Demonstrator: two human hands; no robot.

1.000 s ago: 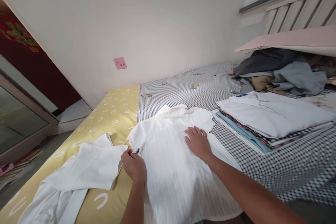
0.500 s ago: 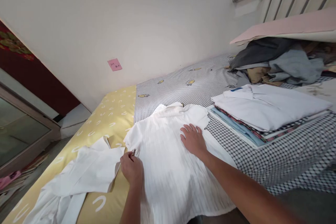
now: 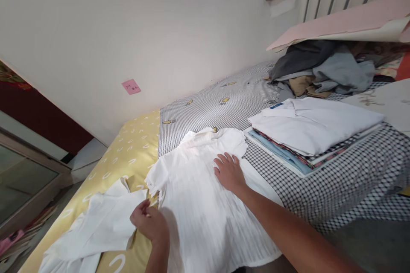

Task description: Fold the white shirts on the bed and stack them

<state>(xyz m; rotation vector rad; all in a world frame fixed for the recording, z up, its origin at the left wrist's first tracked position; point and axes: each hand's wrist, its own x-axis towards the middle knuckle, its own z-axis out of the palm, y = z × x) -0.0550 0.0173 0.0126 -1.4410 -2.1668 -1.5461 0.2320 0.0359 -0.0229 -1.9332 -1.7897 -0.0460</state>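
Through the head camera I have the blouse (image 3: 195, 217) spread flat, collar away from me, mostly on the checked cloth (image 3: 205, 115); its left sleeve reaches over the yellow sheet (image 3: 112, 158). My right hand (image 3: 229, 172) rests palm down on the blouse's upper right part, fingers extended and slightly parted, gripping nothing. My left hand (image 3: 150, 221) is just off the blouse's left side, below that sleeve, with its fingers curled; I cannot tell whether they pinch any fabric. Left of the blouse, just beyond that hand, a white shirt (image 3: 107, 222) lies on the yellow sheet. Right of the blouse I see a folded stack (image 3: 315, 123), a white garment on top. Farther off, beyond the stack from the blouse, sits a heap of clothes (image 3: 344, 70) under a pink panel (image 3: 339, 19). Behind the blouse, a pink note (image 3: 131, 86) is on the wall (image 3: 192, 30).
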